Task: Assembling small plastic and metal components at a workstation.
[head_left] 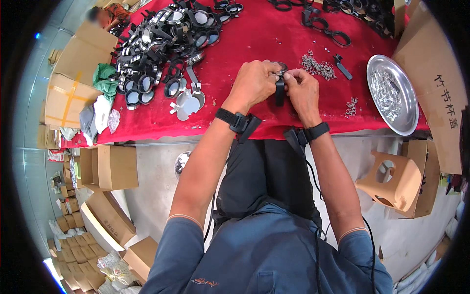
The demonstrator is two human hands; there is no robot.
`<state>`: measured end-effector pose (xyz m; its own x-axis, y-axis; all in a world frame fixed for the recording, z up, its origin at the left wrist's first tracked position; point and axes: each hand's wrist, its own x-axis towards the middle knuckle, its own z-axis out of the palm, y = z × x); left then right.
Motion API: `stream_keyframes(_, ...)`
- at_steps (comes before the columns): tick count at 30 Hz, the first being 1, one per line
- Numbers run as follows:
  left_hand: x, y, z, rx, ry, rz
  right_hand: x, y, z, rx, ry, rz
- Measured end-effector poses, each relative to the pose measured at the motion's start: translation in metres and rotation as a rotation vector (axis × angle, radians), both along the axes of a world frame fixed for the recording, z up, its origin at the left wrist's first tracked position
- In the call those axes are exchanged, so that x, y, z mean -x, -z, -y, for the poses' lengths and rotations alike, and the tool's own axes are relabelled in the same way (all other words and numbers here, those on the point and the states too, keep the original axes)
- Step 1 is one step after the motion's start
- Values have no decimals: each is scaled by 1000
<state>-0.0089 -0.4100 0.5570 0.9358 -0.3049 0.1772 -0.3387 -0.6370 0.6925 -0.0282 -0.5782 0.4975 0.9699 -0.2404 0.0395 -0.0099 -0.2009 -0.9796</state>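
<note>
- Cardboard boxes (111,166) stand on the floor at the far left, below the edge of the table (161,128) with its red cloth; a green rag (104,78) lies at the cloth's left end.
- A heap of black ring-shaped parts with round shiny inserts (161,44) fills the upper left of the cloth, well apart from both hands; a few loose shiny discs (188,104) lie at its near edge, nearer the left hand than the right.
- The left hand (254,83) is curled narrow, its fingertips pinched on the upper end of the small black strap piece (279,90), where a shiny ring shows.
- That strap piece sits between the two hands, just above the cloth near the table's front edge; its long axis runs roughly up and down in the picture, the lower end hanging free toward the person.
- The right hand (301,90) is also closed narrow, thumb and forefinger touching the same upper end from the other side. Both hands are equally near it.
- A small pile of tiny metal clips (317,65) lies just beyond the right hand.
- A round steel tray (406,105) holding shiny bits rests further right, and a tan plastic stool (394,181) stands on the floor below it.
</note>
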Motion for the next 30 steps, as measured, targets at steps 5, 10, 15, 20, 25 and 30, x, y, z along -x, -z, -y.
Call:
stream_keyframes(5,-1,-9,3,-23,-21,-73,-13,10,-1,48,14,-44)
stream_keyframes(10,-14,-2,8,-9,36,103,-22,-2,6,42,51,-98)
stream_keyframes(15,-22,21,0,40,127,261,-26,13,-8,445,36,190)
stream_keyframes(20,-4,12,-4,42,9,-29,-1,17,-21,36,54,138)
stream_keyframes(25,-8,-10,10,55,11,-118,-7,2,-1,59,30,77)
stream_keyframes(30,-16,-2,4,49,-8,-142,-12,5,0,22,16,28)
